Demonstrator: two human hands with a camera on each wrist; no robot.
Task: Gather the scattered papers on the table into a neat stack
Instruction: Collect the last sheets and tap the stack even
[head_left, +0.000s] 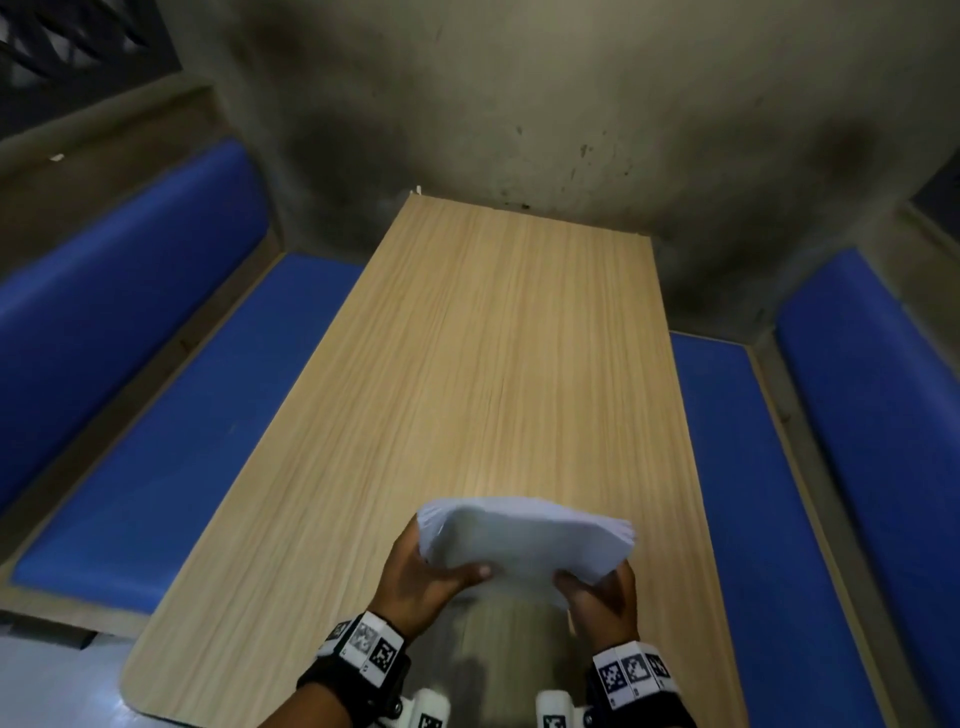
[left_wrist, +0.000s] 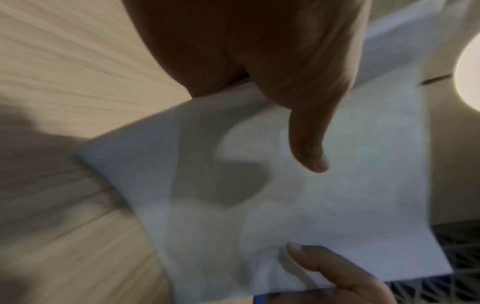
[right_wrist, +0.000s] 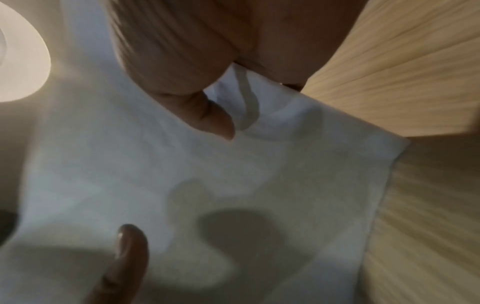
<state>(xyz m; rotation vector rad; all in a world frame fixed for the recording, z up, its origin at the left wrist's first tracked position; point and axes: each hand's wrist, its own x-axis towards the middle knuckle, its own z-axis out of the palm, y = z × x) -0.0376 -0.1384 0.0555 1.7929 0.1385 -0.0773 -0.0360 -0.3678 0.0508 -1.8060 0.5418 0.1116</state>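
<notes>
A bundle of white papers (head_left: 524, 540) is held above the near end of the wooden table (head_left: 493, 338), tilted up toward me. My left hand (head_left: 426, 571) grips its left edge, thumb across the near face. My right hand (head_left: 597, 592) grips the right lower corner. In the left wrist view the papers (left_wrist: 324, 205) fill the middle, with my left thumb (left_wrist: 309, 148) pressed on them and the other hand's thumb (left_wrist: 324, 265) at the bottom. In the right wrist view the papers (right_wrist: 182, 174) are pinched under my right thumb (right_wrist: 213, 121). The fingers behind the sheets are hidden.
Blue padded benches (head_left: 171, 415) (head_left: 753, 493) run along both long sides of the table. A stained concrete wall (head_left: 519, 104) closes the far end. A round ceiling light (right_wrist: 18, 61) shows in the wrist views.
</notes>
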